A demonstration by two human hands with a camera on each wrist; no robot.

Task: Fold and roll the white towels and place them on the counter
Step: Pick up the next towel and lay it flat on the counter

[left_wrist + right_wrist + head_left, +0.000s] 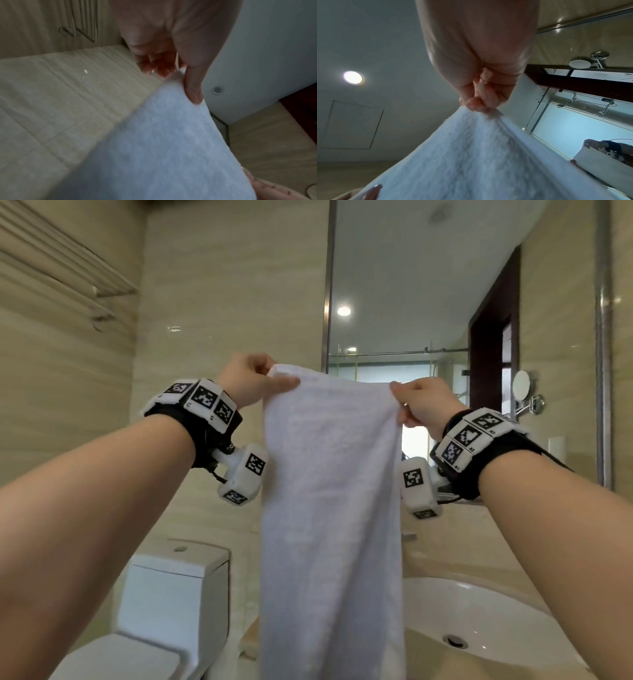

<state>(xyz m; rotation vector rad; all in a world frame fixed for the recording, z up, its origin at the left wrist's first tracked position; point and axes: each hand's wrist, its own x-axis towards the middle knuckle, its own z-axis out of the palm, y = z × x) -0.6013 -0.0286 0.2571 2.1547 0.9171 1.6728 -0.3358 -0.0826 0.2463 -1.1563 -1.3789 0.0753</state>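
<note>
Holding: the white towel (330, 508) hangs at chest height, pinched at its two top corners, so its own weight pulls it straight before any fold.
Left hand: the left hand (251, 385) clamps the upper left corner between thumb and curled fingers; the left wrist view shows the thumb pressed flat along the towel's edge.
Right hand: the right hand (423, 405) pinches the opposite corner, fingers curled in tight, seen from below in the right wrist view (479, 102).
Towel shape: narrow and long, probably already doubled lengthwise, since the hands are close together; layered edges show at the right corner.
Where it hangs: in front of the mirror (394, 302), between the toilet (174, 594) on the left and the sink (479, 611) on the right; its lower end runs out of view.
Counter: the beige counter (455, 542) around the sink is just beside the towel, handy for laying it down to roll.
Stage: I'd judge the folding underway, rolling not yet begun.
Risk: a loose pinch would let one corner drop and undo the alignment.
</note>
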